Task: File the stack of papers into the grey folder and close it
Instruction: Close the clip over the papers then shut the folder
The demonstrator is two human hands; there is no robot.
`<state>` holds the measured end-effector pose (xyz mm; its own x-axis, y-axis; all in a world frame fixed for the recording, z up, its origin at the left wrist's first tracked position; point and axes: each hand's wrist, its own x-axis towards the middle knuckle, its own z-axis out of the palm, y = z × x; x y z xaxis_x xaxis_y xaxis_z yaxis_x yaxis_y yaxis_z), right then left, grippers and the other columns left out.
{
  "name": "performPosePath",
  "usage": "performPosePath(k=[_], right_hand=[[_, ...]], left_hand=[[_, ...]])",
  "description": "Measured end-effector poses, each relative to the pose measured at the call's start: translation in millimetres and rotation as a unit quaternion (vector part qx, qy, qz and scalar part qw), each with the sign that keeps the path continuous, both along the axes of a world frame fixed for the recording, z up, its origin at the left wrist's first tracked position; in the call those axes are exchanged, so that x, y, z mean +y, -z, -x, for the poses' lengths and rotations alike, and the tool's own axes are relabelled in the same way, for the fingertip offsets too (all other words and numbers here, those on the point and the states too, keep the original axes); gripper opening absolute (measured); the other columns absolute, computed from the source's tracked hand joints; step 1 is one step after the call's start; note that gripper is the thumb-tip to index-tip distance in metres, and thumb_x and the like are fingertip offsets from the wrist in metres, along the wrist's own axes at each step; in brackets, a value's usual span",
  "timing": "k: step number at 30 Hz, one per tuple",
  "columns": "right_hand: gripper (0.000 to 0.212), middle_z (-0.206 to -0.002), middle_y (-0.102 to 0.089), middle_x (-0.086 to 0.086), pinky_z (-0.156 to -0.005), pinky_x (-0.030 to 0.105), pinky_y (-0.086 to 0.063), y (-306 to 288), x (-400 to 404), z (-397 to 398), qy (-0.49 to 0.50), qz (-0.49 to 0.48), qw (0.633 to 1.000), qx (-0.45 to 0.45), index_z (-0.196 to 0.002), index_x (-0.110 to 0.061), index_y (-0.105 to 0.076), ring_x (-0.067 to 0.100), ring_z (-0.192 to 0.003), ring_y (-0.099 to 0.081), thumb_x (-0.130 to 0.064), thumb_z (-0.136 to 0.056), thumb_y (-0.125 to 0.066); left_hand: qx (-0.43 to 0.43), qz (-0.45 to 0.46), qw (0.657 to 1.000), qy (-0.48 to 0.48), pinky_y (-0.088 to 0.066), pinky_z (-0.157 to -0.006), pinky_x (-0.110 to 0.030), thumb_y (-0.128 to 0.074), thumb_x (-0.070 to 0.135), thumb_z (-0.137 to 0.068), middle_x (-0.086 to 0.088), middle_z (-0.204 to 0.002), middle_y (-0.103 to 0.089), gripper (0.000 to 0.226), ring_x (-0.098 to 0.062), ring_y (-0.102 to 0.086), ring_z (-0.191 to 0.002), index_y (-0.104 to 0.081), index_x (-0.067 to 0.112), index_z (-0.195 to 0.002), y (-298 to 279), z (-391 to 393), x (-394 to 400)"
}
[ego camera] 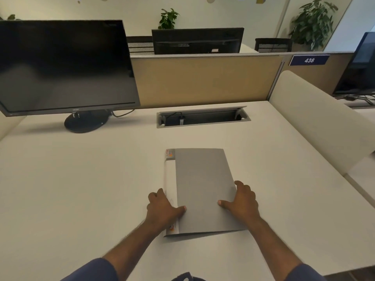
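Observation:
The grey folder (203, 185) lies closed on the white desk (81, 189) in front of me, spine to the left with a white label strip along it. My left hand (162, 207) grips the spine edge near the front, thumb on the cover. Opposite it, my right hand (242, 199) holds the right edge, thumb resting on the cover. The front right corner of the cover sits slightly lifted. No loose papers show; whatever is inside the folder is hidden.
A black monitor (65, 65) on a round stand stands at the back left. An open cable tray (203, 118) is set into the desk behind the folder. A tan partition (203, 82) closes the back, and a cream divider (316, 122) the right.

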<state>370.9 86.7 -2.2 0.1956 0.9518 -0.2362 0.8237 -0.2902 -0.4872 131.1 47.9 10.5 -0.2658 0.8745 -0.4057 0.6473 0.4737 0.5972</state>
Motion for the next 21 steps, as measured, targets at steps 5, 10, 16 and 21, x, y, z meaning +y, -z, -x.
performPosePath(k=[5,10,16,21], right_hand=[[0.091,-0.132,-0.045,0.006,-0.094,0.043,-0.044,3,3,0,-0.001,0.008,1.000,-0.004,-0.140,-0.020,-0.036,0.030,-0.124,-0.042,-0.052,-0.067,-0.078],[0.091,-0.132,-0.045,0.005,-0.095,0.044,-0.045,4,4,-4,0.008,0.012,1.000,0.020,-0.140,-0.019,-0.038,0.029,-0.125,-0.042,-0.052,-0.066,-0.079],[0.093,-0.134,-0.044,0.006,-0.100,0.045,-0.044,2,6,-6,0.020,0.027,0.998,0.052,-0.140,-0.018,-0.038,0.029,-0.127,-0.042,-0.054,-0.065,-0.080],[0.103,-0.139,-0.044,0.011,-0.104,0.050,-0.043,0,7,-8,0.059,0.018,0.987,0.149,-0.144,-0.015,-0.035,0.030,-0.128,-0.047,-0.051,-0.062,-0.086]], left_hand=[[-0.146,0.013,0.985,-0.090,-0.058,-0.085,-0.045,-0.087,0.036,-0.068,-0.011,-0.117,-0.058,0.064,-0.031,-0.065,-0.101,-0.056,0.003,-0.114,-2,0,2],[-0.316,0.025,0.942,-0.113,-0.057,-0.056,-0.031,-0.082,0.011,-0.078,-0.011,-0.090,-0.076,0.031,-0.021,-0.073,-0.066,-0.066,0.001,-0.103,-3,6,2],[-0.403,0.037,0.904,-0.139,-0.061,-0.073,-0.051,-0.075,-0.001,-0.083,-0.012,-0.105,-0.075,0.036,-0.031,-0.074,-0.092,-0.060,0.009,-0.113,-2,9,1],[-0.454,0.011,0.878,-0.149,-0.061,-0.070,-0.049,-0.074,-0.002,-0.083,-0.009,-0.103,-0.077,0.035,-0.027,-0.075,-0.086,-0.064,0.016,-0.112,-2,15,1]])
